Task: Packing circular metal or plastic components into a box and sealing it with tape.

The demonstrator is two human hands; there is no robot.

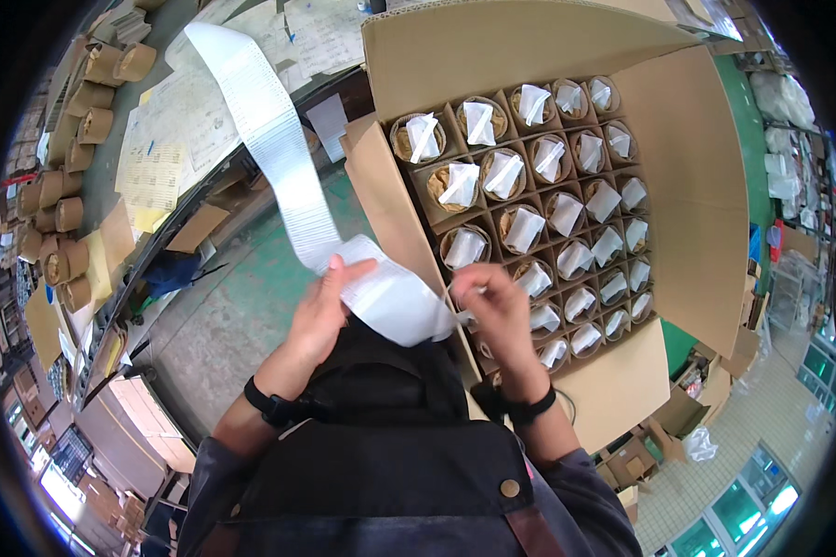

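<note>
My left hand grips a long white strip of what look like labels between thumb and fingers. One end of the strip trails up over the worktable, and a loop of it hangs by my body. Over the near left edge of the open carton, my right hand is closed in a pinch; whatever its fingertips hold is too small to make out. Cardboard dividers split the carton into cells. Round containers with brown paper inside fill them, each visible one topped with a white slip.
To the left runs a worktable with papers and several brown round tubs along its far side. The carton's flaps stand folded outward. Green floor shows between table and carton. Plastic-wrapped goods are stacked at right.
</note>
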